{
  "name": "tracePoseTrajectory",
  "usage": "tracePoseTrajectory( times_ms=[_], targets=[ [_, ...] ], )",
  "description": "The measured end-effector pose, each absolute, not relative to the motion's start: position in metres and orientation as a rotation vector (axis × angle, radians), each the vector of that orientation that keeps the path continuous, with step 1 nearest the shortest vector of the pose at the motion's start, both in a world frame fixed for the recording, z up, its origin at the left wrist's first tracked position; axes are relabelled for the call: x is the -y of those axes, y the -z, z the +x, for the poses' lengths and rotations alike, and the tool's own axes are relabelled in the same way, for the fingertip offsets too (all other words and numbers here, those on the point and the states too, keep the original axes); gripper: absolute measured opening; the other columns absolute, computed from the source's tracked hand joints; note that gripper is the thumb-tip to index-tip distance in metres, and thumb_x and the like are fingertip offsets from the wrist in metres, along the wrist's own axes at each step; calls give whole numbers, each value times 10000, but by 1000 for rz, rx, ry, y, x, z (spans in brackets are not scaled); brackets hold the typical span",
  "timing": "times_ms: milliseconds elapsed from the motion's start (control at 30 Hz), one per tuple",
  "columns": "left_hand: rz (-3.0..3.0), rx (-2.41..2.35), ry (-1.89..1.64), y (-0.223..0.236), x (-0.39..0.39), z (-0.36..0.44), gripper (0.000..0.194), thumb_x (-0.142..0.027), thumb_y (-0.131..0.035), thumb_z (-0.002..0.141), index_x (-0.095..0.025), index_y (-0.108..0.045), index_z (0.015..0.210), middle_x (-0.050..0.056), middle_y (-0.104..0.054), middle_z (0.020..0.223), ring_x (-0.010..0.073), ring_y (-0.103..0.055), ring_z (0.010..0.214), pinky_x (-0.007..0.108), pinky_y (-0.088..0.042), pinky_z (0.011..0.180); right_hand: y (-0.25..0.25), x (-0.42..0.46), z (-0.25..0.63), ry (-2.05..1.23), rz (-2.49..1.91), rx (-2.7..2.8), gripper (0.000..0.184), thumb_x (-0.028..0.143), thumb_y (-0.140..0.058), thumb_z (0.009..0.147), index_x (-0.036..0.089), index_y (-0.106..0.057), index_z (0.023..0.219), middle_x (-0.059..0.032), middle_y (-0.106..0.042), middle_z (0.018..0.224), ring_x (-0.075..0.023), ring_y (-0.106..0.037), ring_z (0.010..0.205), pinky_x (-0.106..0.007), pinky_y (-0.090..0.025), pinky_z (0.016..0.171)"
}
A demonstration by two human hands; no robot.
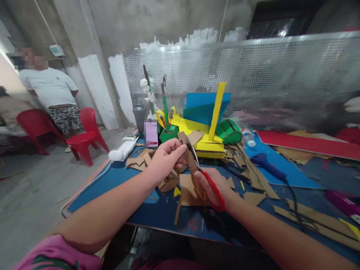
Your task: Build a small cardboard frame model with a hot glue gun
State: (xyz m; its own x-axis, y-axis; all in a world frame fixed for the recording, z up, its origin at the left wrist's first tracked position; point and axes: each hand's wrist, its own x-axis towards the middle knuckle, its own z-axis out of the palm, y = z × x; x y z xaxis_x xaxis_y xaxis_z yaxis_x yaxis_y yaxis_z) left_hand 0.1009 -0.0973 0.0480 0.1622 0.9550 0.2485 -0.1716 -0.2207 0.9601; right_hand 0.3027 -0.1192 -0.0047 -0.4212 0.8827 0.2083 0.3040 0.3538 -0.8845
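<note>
My left hand (170, 155) pinches a narrow strip of brown cardboard (191, 162) between thumb and fingers, above the front middle of the table. My right hand (213, 182) is closed around a pair of scissors with red handles (218, 195). The scissor blades point up and away, alongside the strip; whether they bite into it I cannot tell. Under my hands lies a flat square of cardboard (187, 189), partly covered by my right hand. Folded cardboard pieces (168, 183) sit just below my left hand.
Cardboard scraps (253, 172) litter the blue table (157, 213). Behind my hands stands a yellow and blue cardboard construction (209, 150). A corded blue hot-air tool or glue gun (268, 167) lies right. A white lamp-like device (120, 152) is left. A person (53, 88) stands beyond red chairs (87, 137).
</note>
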Motion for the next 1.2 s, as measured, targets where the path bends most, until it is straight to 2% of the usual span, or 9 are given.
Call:
tracePoseTrajectory(
  times_ms=[233,367,533,700,833,900,1000,1100,1200],
  targets=[
    [1352,-857,-1311,-44,97,99,594,-685,-907,797,-229,-527,830,-66,-627,665,87,-667,594,151,-504,542,20,112,303,-1063,-968,1907,714,854,-491,1026,252,-546,645,-5,-591,535,-181,-568,523,-308,-415,544],
    [1346,-846,-1327,-41,95,98,583,-685,-902,808,-231,-539,844,-60,-645,685,94,-685,615,154,-523,551,23,105,304,-1090,-940,1874,710,919,-538,957,252,-548,713,9,-570,580,-176,-525,532,-314,-407,536],
    [1348,-841,-1345,-45,96,99,610,-716,-903,786,-227,-541,832,-68,-632,675,96,-692,606,156,-532,535,19,101,304,-1089,-899,1852,727,955,-595,892,236,-599,790,-23,-621,748,-207,-550,717,-340,-475,666],
    [1286,-849,-1387,-46,95,100,627,-697,-945,734,-224,-553,858,-53,-705,762,108,-732,599,156,-524,489,23,100,305,-1192,-879,1813,750,974,-513,917,237,-602,809,-22,-594,719,-192,-538,639,-336,-469,591],
    [1225,-824,-1513,-51,92,97,624,-664,-981,701,-226,-573,877,-71,-694,761,98,-716,550,158,-527,464,18,104,305,-1297,-881,1764,756,990,-544,880,238,-583,809,-5,-564,704,-176,-555,591,-330,-506,565],
    [1173,-810,-1611,-54,89,94,617,-644,-995,692,-224,-589,891,-67,-718,795,89,-714,550,159,-542,468,14,104,308,-1324,-887,1732,730,964,-534,907,239,-581,832,12,-545,709,-163,-555,586,-321,-523,574],
    [1081,-751,-1720,-58,85,89,599,-613,-1009,690,-221,-615,914,-58,-747,826,80,-715,564,155,-554,476,8,99,317,-1324,-898,1764,607,815,-610,960,229,-599,804,21,-549,688,-150,-556,578,-298,-510,568],
    [1023,-681,-1755,-58,83,87,587,-598,-1017,691,-219,-637,930,-70,-735,792,68,-694,543,144,-530,455,5,91,326,-1308,-917,1866,350,480,-855,819,213,-638,754,36,-564,662,-135,-536,576,-266,-480,543],
    [1040,-675,-1721,-55,85,89,609,-620,-1024,677,-210,-628,890,-69,-728,759,64,-685,530,134,-515,443,6,90,327,-1297,-934,1897,164,258,-824,726,208,-675,773,37,-584,700,-133,-530,616,-247,-484,545]
  ],
)
